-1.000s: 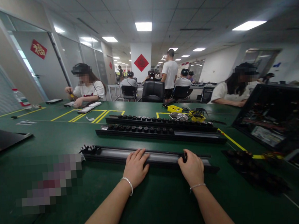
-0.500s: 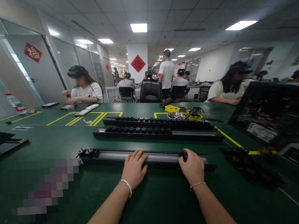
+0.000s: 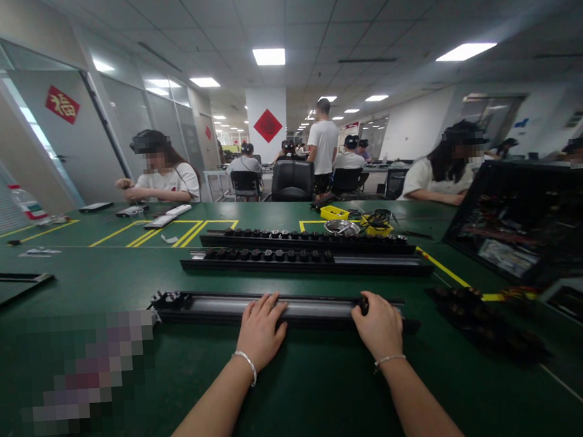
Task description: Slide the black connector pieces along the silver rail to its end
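Observation:
A long black rail with a silvery channel (image 3: 322,307) lies across the green table in front of me. Several small black parts (image 3: 170,300) sit in its left end. My left hand (image 3: 263,330) rests on the middle of the rail, its fingers spread and holding nothing. Near the right end, my right hand (image 3: 378,322) grips a small black part (image 3: 363,305) between thumb and fingers, at the channel; the fingers hide much of it.
Two more black rails (image 3: 257,262) (image 3: 213,240) with rows of black parts lie beyond. Dark parts (image 3: 483,325) are heaped at right, near a large black case (image 3: 526,229). Behind are a yellow tray (image 3: 334,212) and metal bowl (image 3: 342,227). People sit across the table.
My right hand has shifted slightly right along the rail with the small black part. My left hand stays in place. At the far left, a dark object above the black frame has gone from view.

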A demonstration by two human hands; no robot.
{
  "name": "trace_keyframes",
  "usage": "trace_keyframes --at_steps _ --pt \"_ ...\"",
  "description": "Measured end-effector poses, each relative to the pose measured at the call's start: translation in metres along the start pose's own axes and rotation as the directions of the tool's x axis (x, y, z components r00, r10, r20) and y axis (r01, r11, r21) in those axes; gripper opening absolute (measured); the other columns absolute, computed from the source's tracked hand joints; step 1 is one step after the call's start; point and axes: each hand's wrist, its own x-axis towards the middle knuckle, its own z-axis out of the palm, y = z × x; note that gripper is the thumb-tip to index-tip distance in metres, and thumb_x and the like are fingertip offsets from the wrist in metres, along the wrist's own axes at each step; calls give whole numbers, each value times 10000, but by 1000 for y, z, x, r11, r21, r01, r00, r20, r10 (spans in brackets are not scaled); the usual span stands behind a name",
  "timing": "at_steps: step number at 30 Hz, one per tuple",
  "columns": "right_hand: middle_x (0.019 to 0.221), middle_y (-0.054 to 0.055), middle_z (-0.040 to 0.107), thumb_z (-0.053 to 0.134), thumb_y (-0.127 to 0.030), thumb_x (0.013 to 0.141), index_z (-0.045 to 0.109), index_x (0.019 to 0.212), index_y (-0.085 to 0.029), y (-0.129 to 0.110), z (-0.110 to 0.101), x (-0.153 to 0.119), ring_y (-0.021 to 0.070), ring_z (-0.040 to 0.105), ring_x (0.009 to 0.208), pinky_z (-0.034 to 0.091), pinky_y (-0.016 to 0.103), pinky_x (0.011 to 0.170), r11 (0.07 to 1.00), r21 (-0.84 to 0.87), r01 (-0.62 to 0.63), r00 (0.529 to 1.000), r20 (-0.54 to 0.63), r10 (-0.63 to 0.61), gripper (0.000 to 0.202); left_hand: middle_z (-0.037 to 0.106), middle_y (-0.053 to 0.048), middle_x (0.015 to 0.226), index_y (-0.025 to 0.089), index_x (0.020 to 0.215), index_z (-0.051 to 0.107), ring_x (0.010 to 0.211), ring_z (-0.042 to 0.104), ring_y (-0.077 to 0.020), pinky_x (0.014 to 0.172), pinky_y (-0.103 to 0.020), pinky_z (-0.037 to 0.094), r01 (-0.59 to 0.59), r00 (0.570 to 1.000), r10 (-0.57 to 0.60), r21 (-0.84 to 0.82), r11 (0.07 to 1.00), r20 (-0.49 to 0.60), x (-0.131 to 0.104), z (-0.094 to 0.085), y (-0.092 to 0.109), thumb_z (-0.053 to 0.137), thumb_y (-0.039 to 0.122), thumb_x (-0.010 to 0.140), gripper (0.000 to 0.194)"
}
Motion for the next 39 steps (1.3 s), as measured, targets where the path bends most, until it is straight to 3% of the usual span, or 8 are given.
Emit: trace_keyframes --at_steps 9,39 --pt "1197 90 545 395 -340 765 491 1187 -160 8 -6 2 228 428 1160 215 413 1009 1000 -15 -21 999 45 21 469 460 5 1336 327 1143 532 1250 368 -218 1032 -451 268 -7 1000 7 5 1000 -10 0 1 -1 482 305 787 359" --pt "1103 94 585 400 -305 753 534 1125 -151 28 -9 9 238 495 1057 292 392 966 999 -14 -52 998 -25 51 424 447 11 1347 336 1146 524 1262 354 -218 1034 -454 261 -7 1000 7 30 1000 1 -1 1 -2 474 314 794 356"
